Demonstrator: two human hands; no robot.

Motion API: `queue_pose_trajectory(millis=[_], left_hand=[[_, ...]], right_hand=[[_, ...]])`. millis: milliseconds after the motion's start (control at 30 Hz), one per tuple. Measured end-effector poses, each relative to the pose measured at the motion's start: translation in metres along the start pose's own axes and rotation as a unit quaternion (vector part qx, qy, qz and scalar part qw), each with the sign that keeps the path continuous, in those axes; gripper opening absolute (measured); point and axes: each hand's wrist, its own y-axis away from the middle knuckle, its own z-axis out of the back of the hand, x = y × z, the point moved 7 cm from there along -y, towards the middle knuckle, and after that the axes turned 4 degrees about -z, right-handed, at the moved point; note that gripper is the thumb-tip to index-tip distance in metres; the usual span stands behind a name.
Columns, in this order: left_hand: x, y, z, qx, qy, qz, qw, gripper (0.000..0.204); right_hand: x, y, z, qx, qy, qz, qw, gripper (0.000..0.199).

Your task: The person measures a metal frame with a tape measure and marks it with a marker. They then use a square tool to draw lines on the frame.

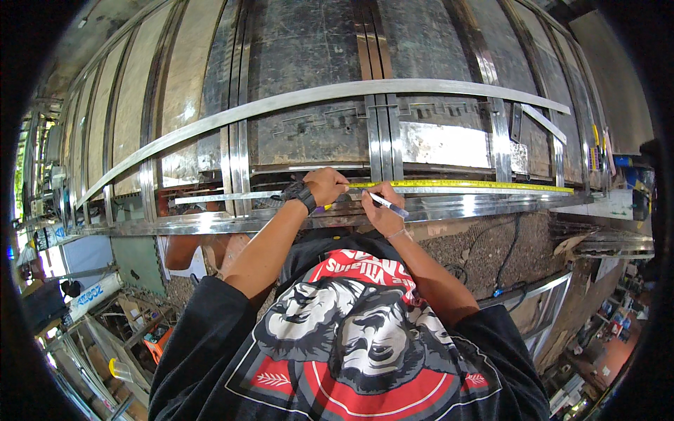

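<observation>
My left hand (327,186), with a dark watch on its wrist, is closed on a yellow tape measure (477,184). The blade runs out to the right along a thin silver metal strip (210,198). Close beside it, my right hand (385,210) grips a white marker (388,204) in a writing hold, its fingers next to the blade and strip. My fingers hide part of the strip and the marker's tip. Whether the tape's case sits under my left hand, I cannot tell.
Strip and tape lie across a metal frame (382,140) with several crossbars over dark and wooden panels. A longer flat metal bar (316,92) spans the frame farther off. A short metal piece (544,124) lies at right. Cables (510,252) run over the ground below the frame.
</observation>
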Motion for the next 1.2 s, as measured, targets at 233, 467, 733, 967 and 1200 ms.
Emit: queue_pose_trajectory(millis=[233,467,733,967,1200], left_hand=[[-0.002,0.001,0.001,0.006,0.013,0.01,1.0,0.029],[-0.004,0.002,0.002,0.013,0.005,0.013,1.0,0.029],[-0.001,-0.001,0.0,0.009,0.011,0.014,1.0,0.03],[-0.002,0.001,0.002,0.008,0.02,0.019,1.0,0.029],[-0.001,0.001,0.001,0.012,0.008,0.021,1.0,0.029]], right_hand=[[-0.006,0.002,-0.005,0.01,-0.009,0.001,1.0,0.018],[-0.003,0.001,-0.006,-0.006,0.006,0.044,0.999,0.018],[-0.001,0.001,-0.007,0.017,0.01,0.013,1.0,0.016],[0.002,0.0,-0.006,0.009,0.022,0.036,0.999,0.016],[-0.002,0.003,0.007,-0.037,-0.036,-0.021,0.998,0.019]])
